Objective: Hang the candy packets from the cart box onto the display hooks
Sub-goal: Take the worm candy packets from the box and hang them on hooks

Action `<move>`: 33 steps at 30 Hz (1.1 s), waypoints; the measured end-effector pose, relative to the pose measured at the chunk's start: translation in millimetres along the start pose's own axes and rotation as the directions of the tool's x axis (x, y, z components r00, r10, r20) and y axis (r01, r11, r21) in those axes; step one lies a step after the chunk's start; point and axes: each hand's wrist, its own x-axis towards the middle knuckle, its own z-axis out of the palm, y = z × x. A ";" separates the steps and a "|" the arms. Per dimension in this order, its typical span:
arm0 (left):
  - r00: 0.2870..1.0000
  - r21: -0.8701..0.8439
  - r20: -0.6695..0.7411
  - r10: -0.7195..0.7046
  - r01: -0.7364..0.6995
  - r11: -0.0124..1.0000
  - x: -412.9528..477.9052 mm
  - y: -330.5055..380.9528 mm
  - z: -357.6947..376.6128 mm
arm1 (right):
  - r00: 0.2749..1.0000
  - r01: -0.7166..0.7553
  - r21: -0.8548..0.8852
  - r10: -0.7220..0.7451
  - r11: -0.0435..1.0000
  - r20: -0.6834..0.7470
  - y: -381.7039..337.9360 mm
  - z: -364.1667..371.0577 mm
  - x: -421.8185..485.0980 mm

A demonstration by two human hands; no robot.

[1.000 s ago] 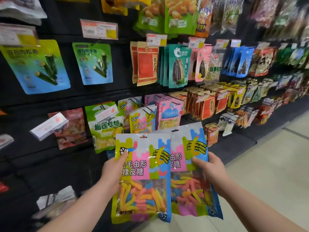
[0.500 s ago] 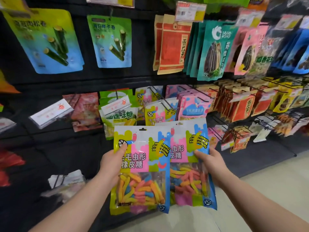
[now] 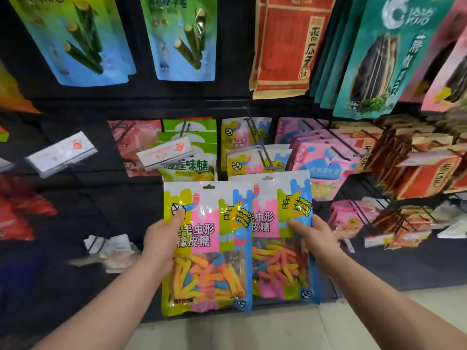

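- Head view: gripped in the left hand (image 3: 161,238), the left candy packet (image 3: 207,248), with the thumb curled onto its front near the left edge and the fingers hidden behind.
- Gripped the same way in the right hand (image 3: 313,236), the right candy packet (image 3: 280,248), thumb on its front by the right edge. Tucked partly behind the left one, both upright, hang holes at the top.
- Just above and beyond both hands, a display hook (image 3: 262,152) already carrying hanging packets (image 3: 242,162) of the same print, its tip pointing out toward the held pair.
- Up and left of the left hand, green packets (image 3: 192,170) with a white price tag (image 3: 165,154) tilted across them. Further left, a second price tag (image 3: 60,154) standing out from the panel.
- Up and right of the right hand, pink packets (image 3: 321,165) in a thick row, then red-brown packets (image 3: 429,173) crowding several hooks.
- Lower, right of the right hand, small pink packets (image 3: 348,218).
- Left of the left hand, crumpled clear packets (image 3: 111,251), too blurred to read.
- High above the hands, blue seaweed-roll packets (image 3: 182,39), red packets (image 3: 283,46) and teal packets (image 3: 379,59), hanging down close to the lower row.
- Open room only on the near side of the hooks, with close neighbours on both sides of the loaded hook.
- Behind everything, a black back panel (image 3: 75,210); below the hands, pale floor (image 3: 252,334).
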 end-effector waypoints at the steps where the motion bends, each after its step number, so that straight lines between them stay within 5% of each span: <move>1: 1.000 -0.008 -0.002 0.002 -0.002 1.000 1.0 -0.1 1.4 | 1.000 -0.006 0.010 0.006 1.000 0.007 -0.7 -0.4 2.8; 33: 0.997 -0.040 0.040 -0.059 0.061 0.997 23.3 -1.7 17.6 | 0.999 -0.011 0.063 0.014 0.998 -0.047 -3.2 4.1 42.0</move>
